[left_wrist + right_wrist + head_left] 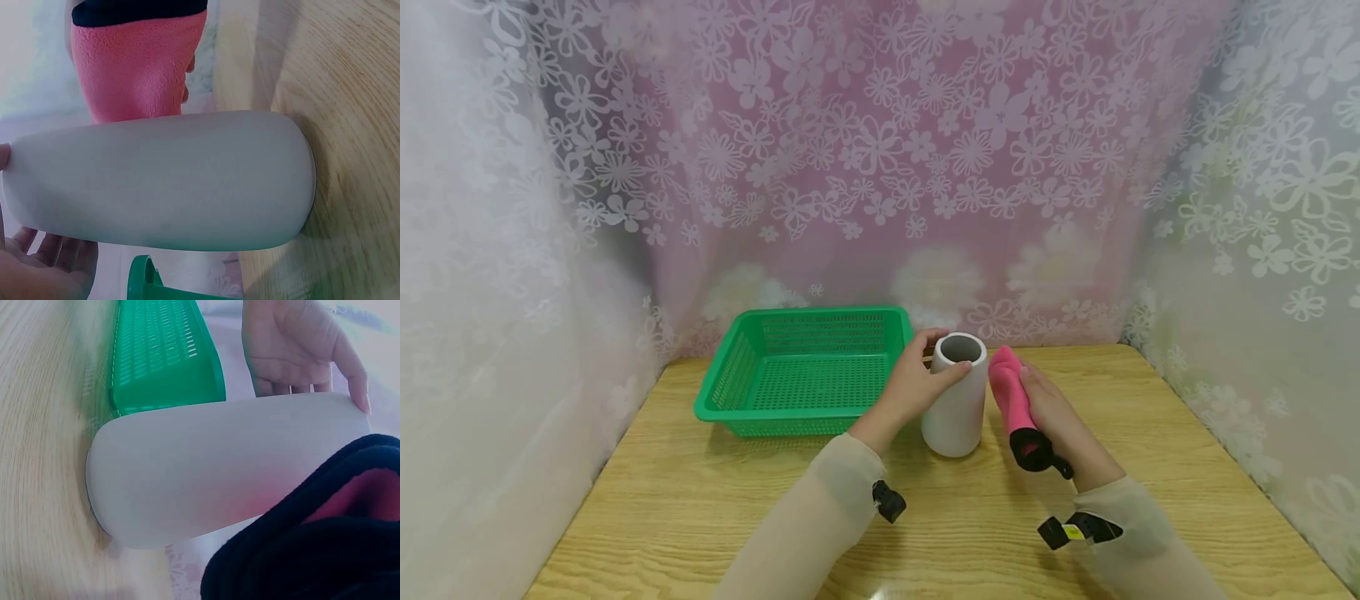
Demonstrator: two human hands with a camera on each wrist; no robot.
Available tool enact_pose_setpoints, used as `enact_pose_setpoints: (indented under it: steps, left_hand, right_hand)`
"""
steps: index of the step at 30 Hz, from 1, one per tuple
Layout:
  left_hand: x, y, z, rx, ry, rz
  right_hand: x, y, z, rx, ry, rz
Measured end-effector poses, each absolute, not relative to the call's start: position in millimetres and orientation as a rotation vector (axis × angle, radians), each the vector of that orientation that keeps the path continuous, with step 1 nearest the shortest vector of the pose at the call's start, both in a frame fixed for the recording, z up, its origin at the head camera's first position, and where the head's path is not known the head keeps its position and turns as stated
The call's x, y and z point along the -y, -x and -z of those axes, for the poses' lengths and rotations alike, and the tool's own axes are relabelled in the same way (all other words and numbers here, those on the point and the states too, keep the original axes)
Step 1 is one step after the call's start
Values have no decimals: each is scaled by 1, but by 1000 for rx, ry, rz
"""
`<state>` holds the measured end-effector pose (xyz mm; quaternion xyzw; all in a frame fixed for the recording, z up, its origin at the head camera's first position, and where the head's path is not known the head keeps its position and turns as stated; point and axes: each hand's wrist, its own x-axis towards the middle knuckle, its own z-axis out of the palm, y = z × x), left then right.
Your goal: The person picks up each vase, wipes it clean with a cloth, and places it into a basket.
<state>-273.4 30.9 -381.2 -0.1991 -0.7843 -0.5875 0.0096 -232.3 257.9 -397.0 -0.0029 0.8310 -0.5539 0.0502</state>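
A white vase with an open top stands upright on the wooden table. My left hand holds it near the rim, thumb across the front and fingers round the far left side. To its right, my right hand grips a pink fleece sleeve-like piece with a black-edged opening and a black loop. That opening faces me; the other end points away, beside the vase's rim. In the right wrist view the black edging covers the lower right, hiding the right hand. The left wrist view shows the pink cloth behind the vase.
A green plastic basket with perforated walls sits on the table left of the vase, close to my left hand. Flowered curtains enclose the back and both sides. Bare wood lies in front.
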Motion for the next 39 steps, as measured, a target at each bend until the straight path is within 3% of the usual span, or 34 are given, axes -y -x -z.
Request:
enact_pose_setpoints:
  steps: [22,39]
  left_hand:
    - [-24,278,379,2431,762,1981]
    - [-24,278,380,2431,756,1975]
  right_hand:
    - [-239,224,378,-2934,159,1749]
    - [-209,239,389,-3359,548,1886]
